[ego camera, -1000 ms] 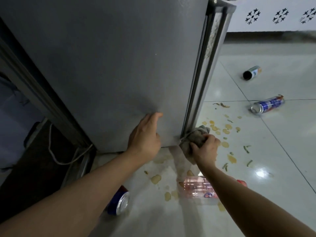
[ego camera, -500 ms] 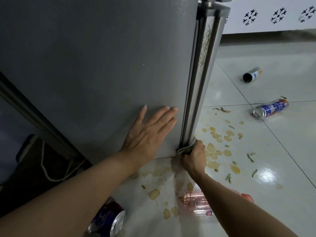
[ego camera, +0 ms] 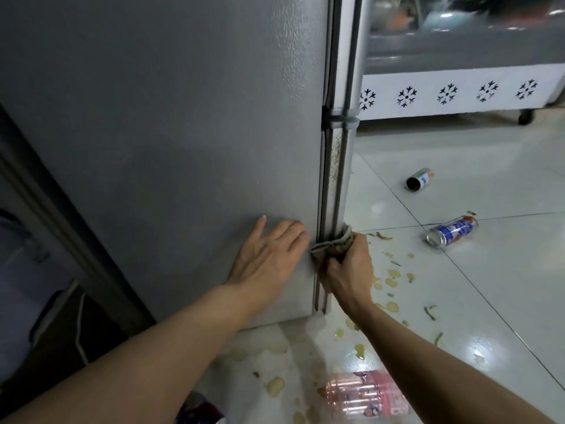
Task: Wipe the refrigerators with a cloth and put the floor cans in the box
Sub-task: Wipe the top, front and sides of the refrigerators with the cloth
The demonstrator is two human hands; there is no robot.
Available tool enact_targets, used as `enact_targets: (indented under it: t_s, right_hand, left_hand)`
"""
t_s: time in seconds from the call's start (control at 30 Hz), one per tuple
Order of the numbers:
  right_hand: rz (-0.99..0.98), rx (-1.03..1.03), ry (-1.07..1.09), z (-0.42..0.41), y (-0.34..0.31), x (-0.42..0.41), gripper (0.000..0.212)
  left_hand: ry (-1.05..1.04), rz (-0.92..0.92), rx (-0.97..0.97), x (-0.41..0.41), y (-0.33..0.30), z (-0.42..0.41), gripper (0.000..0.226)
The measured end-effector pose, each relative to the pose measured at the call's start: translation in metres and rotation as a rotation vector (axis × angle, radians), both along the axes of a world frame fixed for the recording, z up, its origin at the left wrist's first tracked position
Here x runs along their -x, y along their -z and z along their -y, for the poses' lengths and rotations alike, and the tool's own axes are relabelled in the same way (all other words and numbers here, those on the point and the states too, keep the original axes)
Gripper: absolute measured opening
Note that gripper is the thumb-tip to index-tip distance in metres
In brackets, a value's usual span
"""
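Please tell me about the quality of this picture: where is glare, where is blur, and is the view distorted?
In the head view, the glossy floor tiles carry soft glare; the top right corner, above the white freezer, is smeared by blur; the refrigerator edge bows from wide-angle distortion, and its side is dim; the left hand and the right hand holding the cloth are sharp.
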State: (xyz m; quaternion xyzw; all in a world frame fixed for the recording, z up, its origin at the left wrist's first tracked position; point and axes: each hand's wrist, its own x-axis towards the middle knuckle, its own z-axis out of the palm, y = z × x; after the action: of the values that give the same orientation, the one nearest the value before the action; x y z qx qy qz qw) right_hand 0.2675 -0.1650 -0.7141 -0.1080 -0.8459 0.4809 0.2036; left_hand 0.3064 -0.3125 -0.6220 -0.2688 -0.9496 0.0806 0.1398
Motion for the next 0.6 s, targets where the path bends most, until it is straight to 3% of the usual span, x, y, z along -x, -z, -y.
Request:
enact_targets:
  t_s: [0.13,0.43,0.6]
  right_hand:
    - [-0.105,0.042,0.000,0.001,-0.048,0.002,0.033]
    - [-0.262,0.050,-0.020,-0.010,-0.149,0.010,0.036]
    - [-0.283,0.021,-0.022,-0.011,-0.182,0.010,0.041]
  left_hand:
    - [-0.011,-0.035,-0.012,0.003,-0.027,0.005,0.068]
    - [-0.016,-0.297,-0.062,0.006,-0.099,0.002,0.065]
    - [-0.046,-0.267,-0.090,0.012,-0.129,0.003,0.061]
